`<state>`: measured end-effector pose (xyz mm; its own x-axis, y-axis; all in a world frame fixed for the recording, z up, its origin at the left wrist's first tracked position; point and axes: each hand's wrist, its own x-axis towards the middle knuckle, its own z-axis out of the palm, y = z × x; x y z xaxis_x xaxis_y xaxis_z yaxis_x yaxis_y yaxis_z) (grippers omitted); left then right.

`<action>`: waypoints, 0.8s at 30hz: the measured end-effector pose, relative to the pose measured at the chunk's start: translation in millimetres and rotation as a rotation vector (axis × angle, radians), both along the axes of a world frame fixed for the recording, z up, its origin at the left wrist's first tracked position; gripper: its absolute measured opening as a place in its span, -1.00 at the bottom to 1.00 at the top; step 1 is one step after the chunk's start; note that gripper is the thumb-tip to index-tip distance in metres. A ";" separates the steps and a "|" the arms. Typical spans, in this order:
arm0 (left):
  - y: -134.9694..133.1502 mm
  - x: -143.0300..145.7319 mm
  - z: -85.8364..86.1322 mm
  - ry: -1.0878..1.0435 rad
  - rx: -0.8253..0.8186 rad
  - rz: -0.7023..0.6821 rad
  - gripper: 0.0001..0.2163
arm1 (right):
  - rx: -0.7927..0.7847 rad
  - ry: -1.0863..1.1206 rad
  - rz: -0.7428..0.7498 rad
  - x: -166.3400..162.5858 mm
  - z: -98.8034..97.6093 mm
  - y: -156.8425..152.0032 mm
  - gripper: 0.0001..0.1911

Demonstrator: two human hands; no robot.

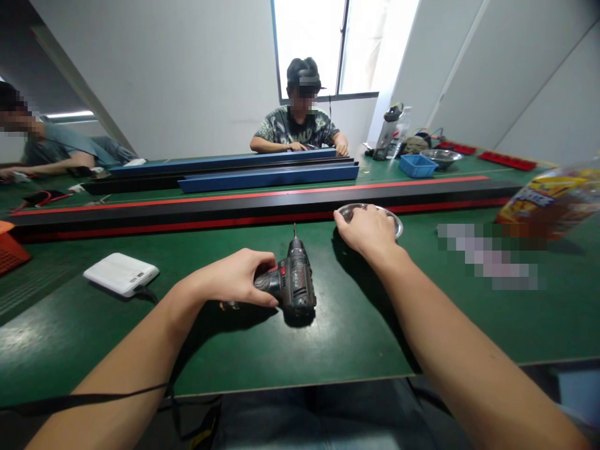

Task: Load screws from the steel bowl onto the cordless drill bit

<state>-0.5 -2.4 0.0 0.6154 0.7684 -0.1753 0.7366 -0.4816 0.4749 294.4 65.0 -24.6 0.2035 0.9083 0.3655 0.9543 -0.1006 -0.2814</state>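
A dark cordless drill [294, 279] lies on the green table [328, 337], its bit pointing away from me. My left hand [237, 276] is closed round the drill's handle. My right hand [368, 229] rests over a small round metal dish [396, 222] just in front of a long black and red rail [262, 209]. Its fingers curl down into the dish; whatever they hold is hidden.
A white power bank [120, 273] lies at the left, an orange basket [10, 249] at the far left edge. Blue and black rails [267, 175] lie beyond. A person sits opposite, another at the far left. A blue tray [417, 165], metal bowl [440, 157] and snack bag [550, 200] are at the right.
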 end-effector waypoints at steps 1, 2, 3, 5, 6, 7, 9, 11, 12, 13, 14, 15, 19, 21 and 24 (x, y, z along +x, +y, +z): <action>-0.1 -0.1 0.4 0.001 -0.016 -0.015 -0.56 | -0.087 0.034 -0.008 0.2 0.7 1.0 -0.29; -0.2 -0.1 0.7 0.000 -0.035 -0.028 -0.56 | -0.165 0.060 -0.007 0.2 1.4 1.8 -0.25; -0.3 -0.1 1.1 -0.002 -0.052 -0.038 -0.56 | -0.221 0.075 0.000 0.2 2.1 2.7 -0.23; -0.6 0.3 2.0 -0.002 -0.075 -0.051 -0.55 | -0.248 0.071 0.025 0.4 2.2 4.1 -0.23; -0.9 0.5 2.5 0.000 -0.081 -0.054 -0.55 | -0.233 0.061 0.037 0.7 1.6 4.8 -0.24; -1.2 0.8 2.9 0.001 -0.087 -0.057 -0.54 | -0.218 0.051 0.046 1.3 0.8 5.3 -0.25; -1.8 1.4 3.7 0.004 -0.099 -0.063 -0.54 | -0.205 0.040 0.053 2.6 -1.1 5.9 -0.25; -2.4 1.9 4.2 0.010 -0.106 -0.065 -0.54 | -0.216 0.044 0.056 3.6 -1.9 5.7 -0.23; -2.6 2.0 4.3 0.015 -0.105 -0.064 -0.54 | -0.226 0.051 0.059 3.8 -1.7 5.3 -0.22; -2.8 2.0 4.4 0.020 -0.102 -0.063 -0.54 | -0.235 0.059 0.063 3.7 -1.0 4.7 -0.21; -3.0 2.0 4.5 0.024 -0.098 -0.062 -0.54 | -0.242 0.064 0.065 3.5 0.0 4.0 -0.21; -3.2 2.0 4.5 0.028 -0.094 -0.062 -0.54 | -0.248 0.068 0.063 3.0 1.3 3.3 -0.22; -4.1 1.5 5.1 0.035 -0.084 -0.061 -0.52 | -0.249 0.073 0.027 0.3 7.2 1.4 -0.32; -4.3 1.5 5.4 0.033 -0.088 -0.064 -0.51 | -0.227 0.059 0.023 -0.2 8.9 1.6 -0.43; -4.3 2.1 5.8 0.034 -0.089 -0.070 -0.51 | -0.135 0.013 0.051 1.3 8.0 3.2 -0.59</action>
<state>1.6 -6.7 5.8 0.6599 0.7041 -0.2622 0.7187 -0.4898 0.4935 295.7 68.2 -16.6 0.1598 0.9582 0.2373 0.9555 -0.0897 -0.2812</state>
